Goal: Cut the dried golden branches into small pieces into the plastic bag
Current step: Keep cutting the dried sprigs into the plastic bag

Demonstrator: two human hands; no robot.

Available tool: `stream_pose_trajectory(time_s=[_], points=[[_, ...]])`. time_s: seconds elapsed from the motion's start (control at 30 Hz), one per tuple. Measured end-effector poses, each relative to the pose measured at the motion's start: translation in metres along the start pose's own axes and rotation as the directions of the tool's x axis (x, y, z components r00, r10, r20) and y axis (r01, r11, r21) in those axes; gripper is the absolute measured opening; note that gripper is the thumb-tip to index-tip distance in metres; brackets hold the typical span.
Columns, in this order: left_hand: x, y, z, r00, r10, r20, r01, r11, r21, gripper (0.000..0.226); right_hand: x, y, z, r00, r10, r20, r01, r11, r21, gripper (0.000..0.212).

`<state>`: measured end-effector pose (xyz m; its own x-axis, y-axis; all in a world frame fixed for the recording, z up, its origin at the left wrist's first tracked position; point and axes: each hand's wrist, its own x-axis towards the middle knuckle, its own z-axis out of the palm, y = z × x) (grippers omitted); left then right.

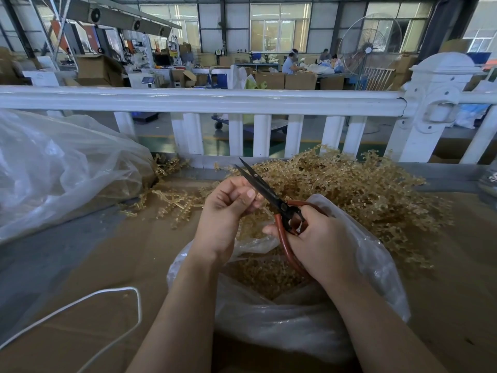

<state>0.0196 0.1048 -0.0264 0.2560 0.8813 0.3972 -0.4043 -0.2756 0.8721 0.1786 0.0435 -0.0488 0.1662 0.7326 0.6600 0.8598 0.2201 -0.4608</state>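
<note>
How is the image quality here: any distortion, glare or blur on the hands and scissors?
Head view: wide-angle bend bows the white railing; daylit windows are bright; sheen on the plastic bag; left hand, right hand and scissors are sharp.

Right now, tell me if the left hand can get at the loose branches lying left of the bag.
Probably yes. The left hand sits just right of those branches, with only bare cardboard between. But its fingers are pinching a stem at the scissors, so it would have to let go first.
</note>
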Motion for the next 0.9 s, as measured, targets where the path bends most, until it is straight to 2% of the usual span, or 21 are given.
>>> stream_pose_trajectory(time_s=[0.17,0.37,0.57,0.8,0.9], points=[[-0.001,0.0,0.001,0.998,-0.053,-0.046,0.053,0.999,-0.011,0.014,-0.002,-0.002,-0.003,0.999,0.019,0.036,-0.021,0.999,0.043,0.053],[0.004,0.002,-0.004,0.982,-0.16,-0.102,0.139,0.971,-0.192,0.028,0.002,-0.007,-0.005,0.953,0.272,0.133,-0.3,0.906,0.298,0.052],[0.004,0.001,-0.003,0.982,-0.167,-0.085,0.142,0.96,-0.241,0.028,0.006,-0.008,-0.007,0.903,0.341,0.26,-0.42,0.827,0.373,0.054],[0.003,0.001,0.003,0.99,-0.139,-0.004,0.135,0.963,-0.232,0.029,0.01,-0.009,-0.009,0.835,0.348,0.426,-0.537,0.684,0.494,0.035],[0.003,-0.001,0.004,0.994,-0.112,0.01,0.112,0.979,-0.173,0.026,0.011,-0.011,-0.011,0.819,0.344,0.459,-0.571,0.559,0.601,0.045]])
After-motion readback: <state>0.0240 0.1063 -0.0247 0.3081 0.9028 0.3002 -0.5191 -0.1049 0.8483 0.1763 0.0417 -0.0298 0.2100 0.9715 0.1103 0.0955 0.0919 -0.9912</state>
